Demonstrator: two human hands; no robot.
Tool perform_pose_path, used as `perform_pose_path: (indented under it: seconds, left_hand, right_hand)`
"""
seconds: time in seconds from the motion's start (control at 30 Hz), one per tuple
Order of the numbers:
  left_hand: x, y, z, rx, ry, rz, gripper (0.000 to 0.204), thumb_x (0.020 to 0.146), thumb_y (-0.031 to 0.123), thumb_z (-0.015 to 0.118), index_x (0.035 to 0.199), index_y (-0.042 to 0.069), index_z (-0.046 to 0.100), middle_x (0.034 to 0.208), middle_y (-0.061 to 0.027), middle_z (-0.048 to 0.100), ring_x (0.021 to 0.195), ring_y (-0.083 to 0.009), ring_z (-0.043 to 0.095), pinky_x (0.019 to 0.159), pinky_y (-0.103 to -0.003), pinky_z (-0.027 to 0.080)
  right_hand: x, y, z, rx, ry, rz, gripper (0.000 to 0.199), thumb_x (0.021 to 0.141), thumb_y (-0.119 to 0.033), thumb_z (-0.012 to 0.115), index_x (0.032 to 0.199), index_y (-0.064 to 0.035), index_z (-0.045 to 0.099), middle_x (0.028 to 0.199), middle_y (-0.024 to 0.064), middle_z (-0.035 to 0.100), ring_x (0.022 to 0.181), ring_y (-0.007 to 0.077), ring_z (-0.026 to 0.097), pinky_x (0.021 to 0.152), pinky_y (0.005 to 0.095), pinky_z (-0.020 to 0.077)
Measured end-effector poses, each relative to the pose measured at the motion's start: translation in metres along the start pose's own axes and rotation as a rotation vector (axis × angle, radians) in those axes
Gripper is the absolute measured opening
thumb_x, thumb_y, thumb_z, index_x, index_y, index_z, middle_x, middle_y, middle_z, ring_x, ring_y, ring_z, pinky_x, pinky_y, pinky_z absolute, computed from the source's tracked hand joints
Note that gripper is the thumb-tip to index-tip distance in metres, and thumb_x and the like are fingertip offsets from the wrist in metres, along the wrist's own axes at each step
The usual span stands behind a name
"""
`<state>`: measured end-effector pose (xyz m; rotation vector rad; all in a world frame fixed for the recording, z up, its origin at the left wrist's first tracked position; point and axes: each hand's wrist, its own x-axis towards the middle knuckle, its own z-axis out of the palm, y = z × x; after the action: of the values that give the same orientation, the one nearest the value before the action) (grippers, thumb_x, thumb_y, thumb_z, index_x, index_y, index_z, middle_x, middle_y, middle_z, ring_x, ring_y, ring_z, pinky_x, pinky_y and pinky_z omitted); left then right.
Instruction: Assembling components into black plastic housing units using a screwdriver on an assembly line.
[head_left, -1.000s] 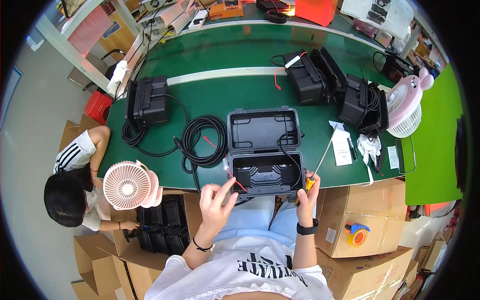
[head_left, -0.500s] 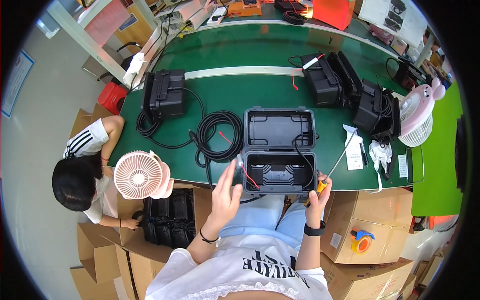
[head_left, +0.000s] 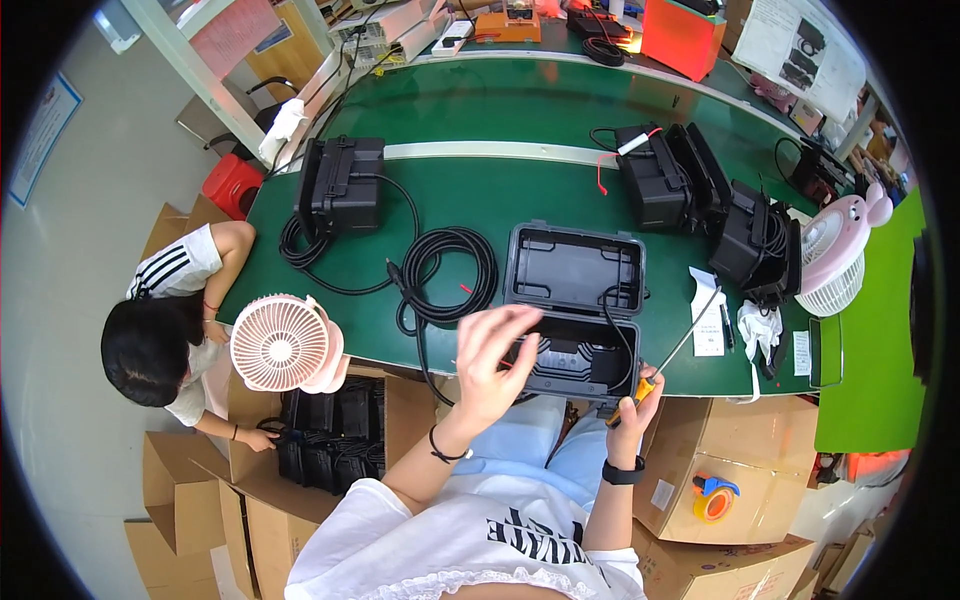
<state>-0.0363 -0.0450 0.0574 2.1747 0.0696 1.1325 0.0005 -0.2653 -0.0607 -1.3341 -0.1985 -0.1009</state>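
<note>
A black plastic case (head_left: 576, 270) lies with its lid swung back at the table's near edge, a thin black cable inside. My left hand (head_left: 490, 365) is raised at the case's left front corner, fingers bent and thumb apart from them. A small red wire tip (head_left: 467, 288) shows just above that hand; the rest of the wire is hidden. My right hand (head_left: 632, 412) is closed round the yellow-and-black handle of a screwdriver (head_left: 647, 385) beside the case's right front corner. Its long shaft points up and right. A coiled black cable (head_left: 445, 275) lies left of the case.
More black cases (head_left: 345, 185) stand at the back left and right. A pink fan (head_left: 282, 345) is at the left edge, a rabbit-eared fan (head_left: 835, 240) at the right. Paper (head_left: 706, 320) lies right of the case. A co-worker (head_left: 165, 320) reaches into a carton (head_left: 405, 410).
My left hand has moved right, over the case's left front corner, its fingers now more bent. The light piece on the red wire is now hidden. My right hand keeps the screwdriver.
</note>
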Motion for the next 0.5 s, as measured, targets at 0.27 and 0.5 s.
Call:
perform_pose_path:
  seconds: [0.27,0.5]
  left_hand:
    - [-0.054,-0.029,-0.012,-0.864,0.013,-0.962,0.043,0.102,0.012,0.054,0.143,0.007,0.044,0.134,-0.0078,0.051,0.114,-0.0137,0.05,0.099,-0.028,0.041]
    - [-0.025,-0.023,-0.008,-0.914,0.025,-0.73,0.045,0.091,-0.005,0.064,0.134,0.001,0.051,0.133,-0.0088,0.054,0.124,-0.0183,0.052,0.106,-0.032,0.043]
  right_hand:
    - [0.001,-0.007,0.01,-0.008,0.047,-0.021,0.063,0.077,-0.036,0.066,0.126,-0.0054,0.041,0.124,0.0103,0.044,0.126,0.0256,0.041,0.111,0.0374,0.0263]
    - [0.002,-0.008,0.006,0.029,0.024,0.032,0.071,0.076,-0.042,0.075,0.126,-0.0067,0.039,0.12,0.0089,0.043,0.124,0.0265,0.042,0.11,0.0377,0.0281]
